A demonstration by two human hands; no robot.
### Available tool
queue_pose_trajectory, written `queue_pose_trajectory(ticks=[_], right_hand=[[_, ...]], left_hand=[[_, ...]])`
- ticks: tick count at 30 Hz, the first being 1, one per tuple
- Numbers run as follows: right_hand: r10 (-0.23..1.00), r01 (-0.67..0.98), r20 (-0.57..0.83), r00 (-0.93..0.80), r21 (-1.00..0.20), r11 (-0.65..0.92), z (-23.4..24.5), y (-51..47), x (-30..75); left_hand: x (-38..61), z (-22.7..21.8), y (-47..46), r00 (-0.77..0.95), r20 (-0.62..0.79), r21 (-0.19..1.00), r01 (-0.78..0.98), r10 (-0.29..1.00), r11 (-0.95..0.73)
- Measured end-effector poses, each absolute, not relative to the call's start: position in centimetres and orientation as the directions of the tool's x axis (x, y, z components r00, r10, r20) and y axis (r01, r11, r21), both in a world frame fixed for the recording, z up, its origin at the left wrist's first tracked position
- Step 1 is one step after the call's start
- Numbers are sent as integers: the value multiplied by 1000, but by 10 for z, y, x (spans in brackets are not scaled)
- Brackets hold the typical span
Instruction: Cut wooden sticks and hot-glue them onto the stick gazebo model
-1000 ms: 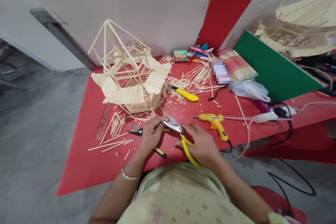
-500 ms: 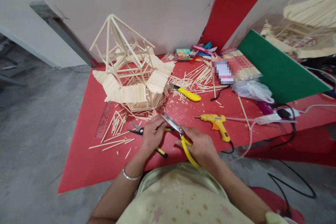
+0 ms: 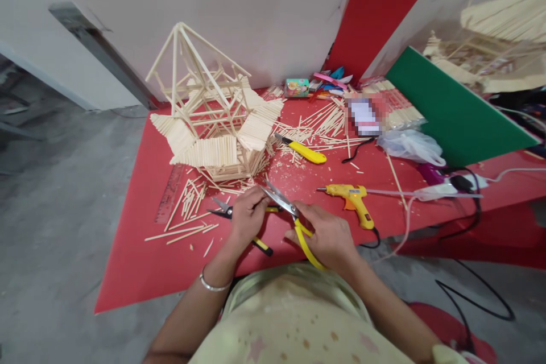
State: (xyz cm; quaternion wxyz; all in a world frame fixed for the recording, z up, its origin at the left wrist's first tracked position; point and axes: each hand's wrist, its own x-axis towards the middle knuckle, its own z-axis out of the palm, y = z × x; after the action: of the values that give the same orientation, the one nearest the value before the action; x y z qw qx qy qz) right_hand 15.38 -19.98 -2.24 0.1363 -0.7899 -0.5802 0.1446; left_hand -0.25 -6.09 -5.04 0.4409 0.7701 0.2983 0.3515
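My right hand [image 3: 326,233] is closed around the yellow handles of a pair of scissors [image 3: 280,200], whose blades stand slightly apart and point toward my left hand. The fingers of my left hand [image 3: 248,213] are pinched together close to the blade tips; what they hold, if anything, is hidden. Under my left hand lies a black-and-yellow cutting tool [image 3: 261,246], partly covered. Beyond the hands stands a model of wooden sticks [image 3: 205,148], with an open pointed frame above and sloping panels of side-by-side sticks below.
A yellow glue gun [image 3: 352,199] lies right of my hands, its cord over the table edge. A yellow utility knife [image 3: 302,151] rests among loose sticks [image 3: 328,122]. Left are a clear ruler [image 3: 168,196] and more sticks. A green board [image 3: 452,114] leans at the right.
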Motion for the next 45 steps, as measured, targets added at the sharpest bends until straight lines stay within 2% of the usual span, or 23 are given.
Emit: queue_pose_trajectory(ticks=[10, 13, 17, 20, 24, 27, 30, 33, 37, 41, 45], right_hand=[[955, 853, -100, 279, -431, -294, -29, -200, 155], [928, 856, -132, 349, -358, -372, -34, -198, 155], [872, 863, -123, 474, -135, -488, -40, -192, 157], [903, 897, -97, 418, -114, -427, -42, -192, 157], [944, 928, 56, 324, -213, -306, -31, -194, 154], [936, 887, 215, 278, -431, -165, -10, -186, 147], [924, 719, 253, 286, -695, -32, 10, -165, 135], [944, 518, 211, 254, -854, 52, 19, -138, 125], [955, 347, 196, 221, -931, 111, 14, -111, 118], [951, 303, 159, 266, -950, 74, 13, -94, 116], [935, 320, 177, 308, -945, 73, 20, -75, 113]], left_hand=[[-3, -50, -61, 569, 283, 900, 122, 772, -419], [-1, -52, -62, 546, 248, 920, 125, 800, -371], [0, -55, -64, 491, 90, 986, 76, 866, -146], [0, -52, -65, 516, -68, 992, -59, 854, 115], [1, -35, -62, 497, -196, 918, -209, 845, 336], [0, -20, -57, 487, -253, 859, -285, 836, 425], [0, -11, -53, 507, -282, 809, -332, 815, 486], [1, -7, -50, 522, -310, 758, -368, 794, 538], [1, -4, -43, 543, -334, 698, -407, 770, 590], [0, -3, -33, 528, -339, 659, -457, 779, 597], [2, -2, -20, 445, -331, 704, -471, 832, 531]])
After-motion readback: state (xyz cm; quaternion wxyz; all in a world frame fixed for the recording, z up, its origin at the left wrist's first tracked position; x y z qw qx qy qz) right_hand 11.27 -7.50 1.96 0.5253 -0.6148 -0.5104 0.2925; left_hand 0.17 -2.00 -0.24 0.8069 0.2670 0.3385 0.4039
